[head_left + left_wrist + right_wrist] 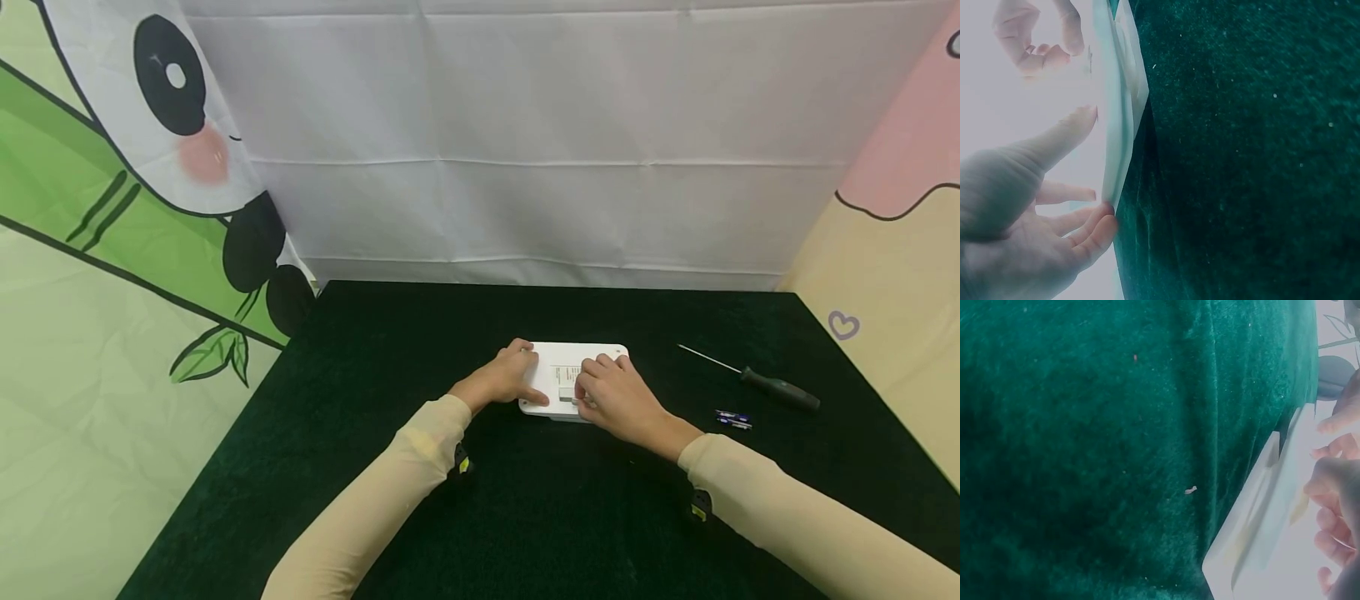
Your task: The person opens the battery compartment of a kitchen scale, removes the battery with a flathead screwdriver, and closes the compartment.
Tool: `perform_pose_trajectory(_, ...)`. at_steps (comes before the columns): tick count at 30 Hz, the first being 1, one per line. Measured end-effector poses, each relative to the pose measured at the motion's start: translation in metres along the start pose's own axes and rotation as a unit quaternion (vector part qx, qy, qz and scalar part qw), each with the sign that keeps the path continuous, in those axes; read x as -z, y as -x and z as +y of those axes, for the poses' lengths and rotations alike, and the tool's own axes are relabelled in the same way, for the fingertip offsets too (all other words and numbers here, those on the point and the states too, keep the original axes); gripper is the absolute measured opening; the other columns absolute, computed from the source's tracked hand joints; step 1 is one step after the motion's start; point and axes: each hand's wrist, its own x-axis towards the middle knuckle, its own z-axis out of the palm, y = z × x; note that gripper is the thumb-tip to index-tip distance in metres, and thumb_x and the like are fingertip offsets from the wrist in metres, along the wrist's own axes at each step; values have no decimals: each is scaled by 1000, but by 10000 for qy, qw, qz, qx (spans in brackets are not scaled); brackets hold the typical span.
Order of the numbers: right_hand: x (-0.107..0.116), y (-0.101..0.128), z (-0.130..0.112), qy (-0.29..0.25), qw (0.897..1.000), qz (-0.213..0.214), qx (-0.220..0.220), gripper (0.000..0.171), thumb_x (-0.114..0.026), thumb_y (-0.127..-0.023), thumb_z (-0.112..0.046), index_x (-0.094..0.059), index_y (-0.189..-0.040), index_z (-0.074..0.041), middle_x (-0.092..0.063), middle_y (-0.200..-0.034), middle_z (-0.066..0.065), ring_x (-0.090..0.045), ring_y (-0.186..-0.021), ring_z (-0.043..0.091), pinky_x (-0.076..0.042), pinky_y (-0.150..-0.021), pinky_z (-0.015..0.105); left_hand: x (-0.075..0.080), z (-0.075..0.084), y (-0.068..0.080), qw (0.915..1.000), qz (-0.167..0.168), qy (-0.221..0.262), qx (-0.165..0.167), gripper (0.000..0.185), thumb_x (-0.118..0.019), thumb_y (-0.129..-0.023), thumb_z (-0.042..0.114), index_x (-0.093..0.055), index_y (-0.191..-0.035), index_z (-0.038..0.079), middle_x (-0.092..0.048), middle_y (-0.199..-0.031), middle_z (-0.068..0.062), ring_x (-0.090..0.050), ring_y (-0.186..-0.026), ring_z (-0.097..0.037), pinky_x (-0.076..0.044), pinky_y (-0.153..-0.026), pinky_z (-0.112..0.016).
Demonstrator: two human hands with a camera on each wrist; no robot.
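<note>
- Head view: a white device (pixel 573 367) lies flat at the centre of the dark green desk (pixel 420 333). The left hand (pixel 504 379) rests on its 9 o'clock edge, fingers extended. The right hand (pixel 615 396) has its fingers curled at a small grey part (pixel 567 394) on the device's near edge. A screwdriver (pixel 757 382) and two batteries (pixel 732 419) lie at 3 o'clock.
- Left wrist view: the left hand (pixel 1029 212) lies relaxed, fingertips (pixel 1100 222) touching the device (pixel 1119 125) rim.
- Right wrist view: the device (pixel 1260 550) corner and curled fingers (pixel 1335 512) show; whether they grip cannot be told.
</note>
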Motion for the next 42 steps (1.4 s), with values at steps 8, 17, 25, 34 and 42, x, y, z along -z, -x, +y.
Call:
perform_pose_trajectory(8, -1, 1, 1, -78, 9999, -61, -16, 10, -75, -82, -21, -66, -85, -18, -61, -89, -2, -53, -86, 18, -43, -76, 38, 1, 1, 0, 10000, -9, -4, 6, 72, -76, -83, 44, -50, -139, 8, -27, -156, -10, -36, -138, -31, -36, -112, -43)
perform_pose_trajectory(17, 3, 2, 3, -105, 9992, -383, 35, 7, -74, -87, -22, -69, -91, -20, -61, -93, -3, -53, -90, 17, -43, -78, 38, 0, 1, 0, 9999, -37, 47, 109, 72, -75, -83, 44, -49, -141, 9, -27, -156, -9, -36, -138, -30, -37, -111, -42)
perform_pose_trajectory(25, 0, 2, 8, -247, 9978, -392, -481, 18, -71, -89, -32, -71, -102, -20, -62, -108, 4, -52, -107, 27, -42, -86, 49, 1, 2, 1, 9998, -69, 75, 156, 72, -76, -83, 44, -49, -141, 10, -26, -156, -8, -36, -138, -29, -37, -111, -43)
perform_pose_trajectory(34, 0, 0, 17, -310, 9913, -592, -1137, 57, -71, -86, -48, -59, -133, -18, -48, -143, 14, -28, -141, 43, -28, -104, 68, 1, 4, 1, 9999, -49, 76, 106, 73, -75, -84, 44, -48, -142, 9, -25, -157, -9, -35, -139, -30, -37, -112, -44)
perform_pose_trajectory(42, -7, 5, 28, -324, 9884, -597, -1360, 70, -65, -86, -58, -50, -141, -17, -43, -147, 15, -28, -141, 43, -27, -104, 70, -1, 2, 0, 9999, 3, 51, 136, 75, -76, -83, 45, -47, -143, 10, -26, -156, -7, -36, -137, -29, -38, -110, -43)
